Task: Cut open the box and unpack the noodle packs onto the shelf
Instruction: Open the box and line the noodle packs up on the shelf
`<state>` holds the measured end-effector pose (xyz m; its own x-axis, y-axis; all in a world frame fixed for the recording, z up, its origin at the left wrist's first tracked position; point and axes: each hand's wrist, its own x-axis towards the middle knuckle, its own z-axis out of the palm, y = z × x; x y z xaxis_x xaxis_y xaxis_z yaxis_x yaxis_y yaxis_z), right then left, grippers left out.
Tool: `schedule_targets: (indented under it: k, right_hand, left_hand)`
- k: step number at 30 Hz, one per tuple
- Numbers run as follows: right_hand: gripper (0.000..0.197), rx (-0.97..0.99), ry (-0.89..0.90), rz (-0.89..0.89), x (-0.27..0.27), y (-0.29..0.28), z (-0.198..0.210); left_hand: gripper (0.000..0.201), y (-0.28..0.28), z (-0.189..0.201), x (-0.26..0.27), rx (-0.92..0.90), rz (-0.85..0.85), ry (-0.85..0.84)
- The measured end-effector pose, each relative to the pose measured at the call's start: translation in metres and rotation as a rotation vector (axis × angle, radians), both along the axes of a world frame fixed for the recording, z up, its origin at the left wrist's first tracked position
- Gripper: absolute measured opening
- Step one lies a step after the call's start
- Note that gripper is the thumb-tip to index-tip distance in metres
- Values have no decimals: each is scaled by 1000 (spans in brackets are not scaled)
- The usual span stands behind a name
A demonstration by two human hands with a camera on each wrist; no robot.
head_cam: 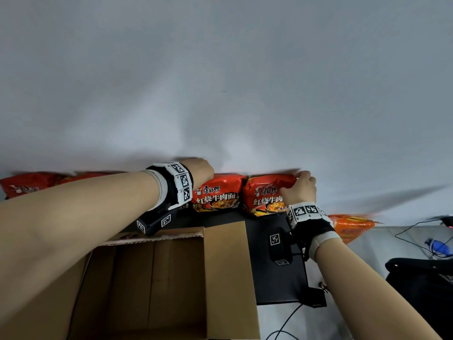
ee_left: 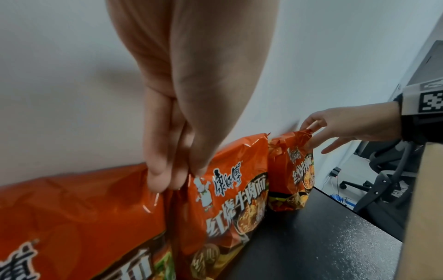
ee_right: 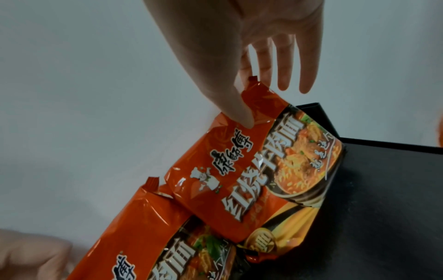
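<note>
Several red noodle packs stand in a row against the white wall on the black shelf (head_cam: 269, 231). My right hand (head_cam: 302, 185) (ee_right: 246, 98) pinches the top seal of the rightmost pack (head_cam: 267, 195) (ee_right: 251, 170) between thumb and forefinger, its other fingers spread straight. My left hand (head_cam: 202, 173) (ee_left: 172, 178) has straight fingers held together, tips resting on the tops of the middle pack (head_cam: 218, 192) (ee_left: 230, 199) and the pack to its left (ee_left: 84, 217). The opened cardboard box (head_cam: 157, 278) sits below my arms; its visible inside is bare cardboard.
More red packs (head_cam: 24, 185) stand further left along the wall. An orange pack (head_cam: 350, 227) lies beyond the shelf's right end. Cables (head_cam: 416, 231) and a black bag (head_cam: 421, 290) are at the right, and an office chair (ee_left: 388, 170) stands past the shelf edge.
</note>
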<state>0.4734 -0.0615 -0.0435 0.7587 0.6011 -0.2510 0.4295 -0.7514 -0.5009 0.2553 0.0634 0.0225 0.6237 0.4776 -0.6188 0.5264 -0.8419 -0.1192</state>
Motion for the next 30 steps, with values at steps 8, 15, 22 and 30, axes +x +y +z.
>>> schedule_targets:
  k: [8, 15, 22, 30]
  right_hand:
    - [71, -36, 83, -68, 4, -13, 1]
    - [52, 44, 79, -243, -17, -14, 28]
    - [40, 74, 139, -102, -60, -7, 57]
    - [36, -5, 282, 52, -125, -35, 75]
  left_hand:
    - [37, 11, 19, -15, -212, 332, -94]
    - [31, 27, 66, -76, -531, 711, -342]
    - [26, 22, 82, -180, -496, 977, -537]
    - [36, -10, 70, -297, -383, 1135, -575]
